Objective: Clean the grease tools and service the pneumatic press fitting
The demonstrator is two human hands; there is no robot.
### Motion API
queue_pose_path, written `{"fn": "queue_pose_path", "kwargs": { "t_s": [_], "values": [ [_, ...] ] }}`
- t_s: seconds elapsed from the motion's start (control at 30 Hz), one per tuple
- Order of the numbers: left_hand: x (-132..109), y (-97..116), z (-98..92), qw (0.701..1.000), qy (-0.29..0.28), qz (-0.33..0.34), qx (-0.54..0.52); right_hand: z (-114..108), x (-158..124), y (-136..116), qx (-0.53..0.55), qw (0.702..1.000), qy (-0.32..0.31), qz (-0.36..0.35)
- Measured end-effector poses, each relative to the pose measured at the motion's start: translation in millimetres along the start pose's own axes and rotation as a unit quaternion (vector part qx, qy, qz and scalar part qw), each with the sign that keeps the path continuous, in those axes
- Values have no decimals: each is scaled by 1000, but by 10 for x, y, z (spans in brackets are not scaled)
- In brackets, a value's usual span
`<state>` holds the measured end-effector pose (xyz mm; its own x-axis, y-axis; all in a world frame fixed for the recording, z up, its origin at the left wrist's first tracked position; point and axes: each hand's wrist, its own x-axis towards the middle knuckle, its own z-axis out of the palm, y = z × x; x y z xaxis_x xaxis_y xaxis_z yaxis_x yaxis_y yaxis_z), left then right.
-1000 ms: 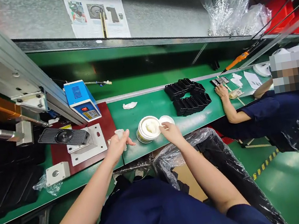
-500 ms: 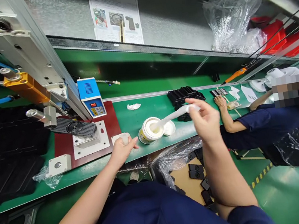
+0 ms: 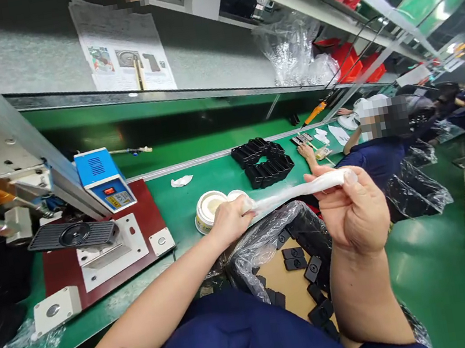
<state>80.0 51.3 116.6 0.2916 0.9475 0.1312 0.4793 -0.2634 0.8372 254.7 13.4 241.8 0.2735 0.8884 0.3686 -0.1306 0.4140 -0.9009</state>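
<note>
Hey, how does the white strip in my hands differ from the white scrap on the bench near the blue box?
The white strip is long and drawn out; the white scrap is short and crumpled. The white strip is held in the air between your left hand and right hand, while the white scrap lies on the green bench. Both are white.

White strip [image 3: 291,193] drawn clear of the round tub [image 3: 200,209], now stretched between left hand [image 3: 233,219] and right hand [image 3: 356,213], left hand brought across from the tub's left to its right front, right hand carried farther right.
</note>
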Motion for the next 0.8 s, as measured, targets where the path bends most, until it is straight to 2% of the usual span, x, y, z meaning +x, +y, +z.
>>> {"fn": "queue_pose_path", "kwargs": {
  "t_s": [0.07, 0.17, 0.27, 0.3, 0.37, 0.4, 0.47, 0.53, 0.57, 0.7, 0.8],
  "values": [
    [8, 4, 112, 999, -3, 11, 48, -275, 61, 106, 36, 997, 62, 19],
    [-83, -76, 151, 991, -16, 39, 127, -887, 242, 316, 69, 982, 141, 102],
    [-208, -197, 104, 983, -24, 13, 182, -1513, 416, 432, 57, 976, 198, 72],
    [-246, -229, 80, 982, -28, -1, 186, -1664, 453, 445, 34, 970, 235, 47],
    [-306, -257, 17, 984, -39, -11, 174, -1807, 477, 458, 0, 964, 258, 67],
    [-326, -249, -22, 987, -42, -7, 154, -1785, 464, 468, -11, 963, 253, 90],
    [-344, -191, -119, 996, -26, 0, 87, -1560, 396, 505, -23, 965, 217, 143],
    [-332, -101, -224, 1000, 11, -20, -1, -1147, 296, 553, -20, 969, 157, 189],
    [-317, -55, -271, 998, 23, -40, -49, -901, 245, 574, -12, 970, 97, 221],
    [-259, 52, -345, 959, 5, -102, -265, 25, 67, 637, 51, 951, -101, 288],
    [-258, 7, -311, 939, 43, -96, -329, 441, -38, 735, 78, 937, -160, 300]
  ]
}}
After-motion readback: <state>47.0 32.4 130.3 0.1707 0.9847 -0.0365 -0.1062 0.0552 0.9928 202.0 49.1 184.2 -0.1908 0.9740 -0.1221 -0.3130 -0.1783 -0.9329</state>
